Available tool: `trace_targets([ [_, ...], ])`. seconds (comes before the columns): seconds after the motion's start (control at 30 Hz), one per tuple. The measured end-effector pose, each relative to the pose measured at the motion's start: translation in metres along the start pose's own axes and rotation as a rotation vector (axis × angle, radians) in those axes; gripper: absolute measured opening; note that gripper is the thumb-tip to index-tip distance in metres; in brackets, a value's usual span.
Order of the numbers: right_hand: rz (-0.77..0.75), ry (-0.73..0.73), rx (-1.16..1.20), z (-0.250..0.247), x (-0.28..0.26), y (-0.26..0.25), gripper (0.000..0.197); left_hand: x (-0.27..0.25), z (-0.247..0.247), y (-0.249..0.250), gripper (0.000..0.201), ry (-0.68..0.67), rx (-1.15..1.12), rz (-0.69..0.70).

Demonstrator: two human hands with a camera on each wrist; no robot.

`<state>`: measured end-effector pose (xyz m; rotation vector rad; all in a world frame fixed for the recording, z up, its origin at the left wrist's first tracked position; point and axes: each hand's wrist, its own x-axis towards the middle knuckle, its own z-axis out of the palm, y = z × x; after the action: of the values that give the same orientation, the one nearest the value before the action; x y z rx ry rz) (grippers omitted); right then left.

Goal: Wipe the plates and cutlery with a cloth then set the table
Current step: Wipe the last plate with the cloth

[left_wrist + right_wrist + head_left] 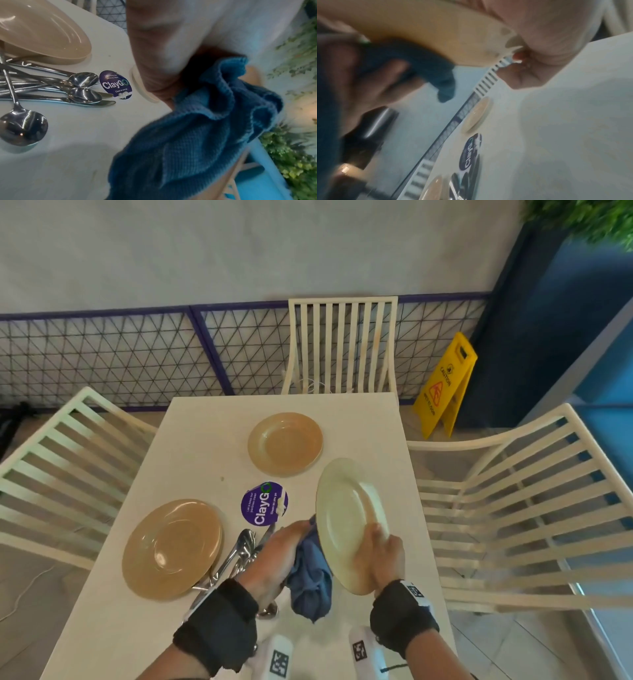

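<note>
My right hand [380,553] grips a pale beige plate [346,518] by its near rim and holds it tilted on edge above the table's right side. In the right wrist view the same plate [419,27] fills the top, blurred. My left hand [284,549] holds a bunched blue cloth [311,580] against the plate's lower left edge; the cloth [205,135] hangs down from my fingers. Two tan plates lie flat, one far [285,443] and one near left [172,547]. A pile of spoons and knives [68,89] lies beside the near plate.
A round purple ClayGo sticker [264,503] marks the middle of the white table [205,440]. White slatted chairs stand on the left [61,467], far side [342,344] and right [513,508]. A yellow caution sign [445,385] stands on the floor beyond.
</note>
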<state>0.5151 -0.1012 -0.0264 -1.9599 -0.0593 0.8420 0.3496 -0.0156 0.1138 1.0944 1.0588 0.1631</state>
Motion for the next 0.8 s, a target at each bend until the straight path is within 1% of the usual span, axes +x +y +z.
trace_targets([
  [0.03,0.021,0.003,0.083,-0.007,0.001,0.0,0.051,0.0,-0.006,0.002,0.041,0.021,-0.01,0.019],
  [0.1,0.096,0.018,0.265,-0.022,0.003,0.005,0.035,0.001,-0.016,0.001,0.036,0.081,-0.015,0.075],
  [0.17,0.125,0.031,0.358,-0.037,0.009,0.012,0.028,0.002,-0.023,0.0,0.034,0.135,0.027,0.123],
  [0.3,0.131,0.069,0.369,-0.051,0.02,0.02,0.029,0.007,-0.035,-0.01,0.033,0.176,0.077,0.142],
  [0.43,0.203,0.108,0.389,-0.059,0.026,0.022,0.036,0.01,-0.041,-0.023,0.031,0.223,0.113,0.139],
  [0.5,0.239,0.105,0.401,-0.06,0.028,0.022,0.038,0.011,-0.043,-0.028,0.03,0.241,0.104,0.141],
  [0.6,0.27,0.071,0.437,-0.059,0.031,0.023,0.035,0.009,-0.046,-0.037,0.03,0.275,0.135,0.151],
  [0.7,0.313,0.046,0.464,-0.054,0.032,0.023,0.036,0.006,-0.047,-0.043,0.028,0.259,0.158,0.156],
  [0.8,0.349,0.018,0.506,-0.049,0.03,0.027,0.037,0.002,-0.045,-0.045,0.025,0.285,0.147,0.188],
])
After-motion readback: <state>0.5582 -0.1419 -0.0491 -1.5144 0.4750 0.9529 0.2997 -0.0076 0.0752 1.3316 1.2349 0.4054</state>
